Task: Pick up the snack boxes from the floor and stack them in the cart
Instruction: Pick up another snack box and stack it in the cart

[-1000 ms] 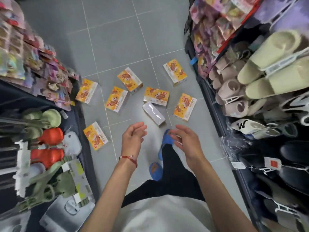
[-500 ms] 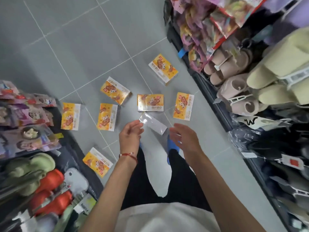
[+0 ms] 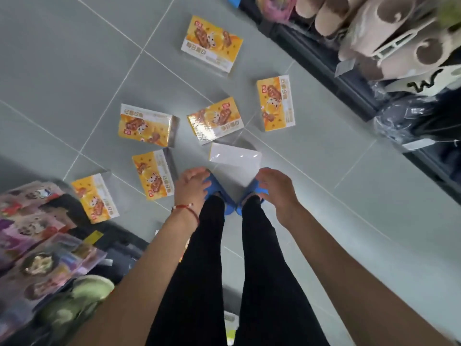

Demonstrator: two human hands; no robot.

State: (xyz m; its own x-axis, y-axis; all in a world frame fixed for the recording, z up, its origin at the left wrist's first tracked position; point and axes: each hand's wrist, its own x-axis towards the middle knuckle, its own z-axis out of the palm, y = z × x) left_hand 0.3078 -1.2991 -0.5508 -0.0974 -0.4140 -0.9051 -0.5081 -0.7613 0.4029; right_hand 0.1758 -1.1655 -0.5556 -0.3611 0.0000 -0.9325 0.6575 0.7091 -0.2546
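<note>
Several yellow snack boxes lie scattered on the grey tiled floor (image 3: pixel 74 71). One box (image 3: pixel 235 162) lies white side up right in front of my blue slippers (image 3: pixel 229 204). Others lie at the far middle (image 3: pixel 212 43), right (image 3: pixel 275 103), centre (image 3: pixel 215 120), left of centre (image 3: pixel 147 124), near left (image 3: pixel 153 174) and by the left shelf (image 3: pixel 95 198). My left hand (image 3: pixel 190 188) and my right hand (image 3: pixel 275 191) hang just above the floor on either side of the white-side-up box, fingers apart, holding nothing. No cart is in view.
A shelf of beige and dark slippers (image 3: pixel 374 41) lines the right side of the aisle. Packets and green slippers on the left shelf (image 3: pixel 45 258) crowd the left. My legs in black trousers (image 3: pixel 207 270) stand in the middle.
The view has dropped closer to the floor and tilted down. Both hands have moved lower and nearer the white-side-up box, staying empty.
</note>
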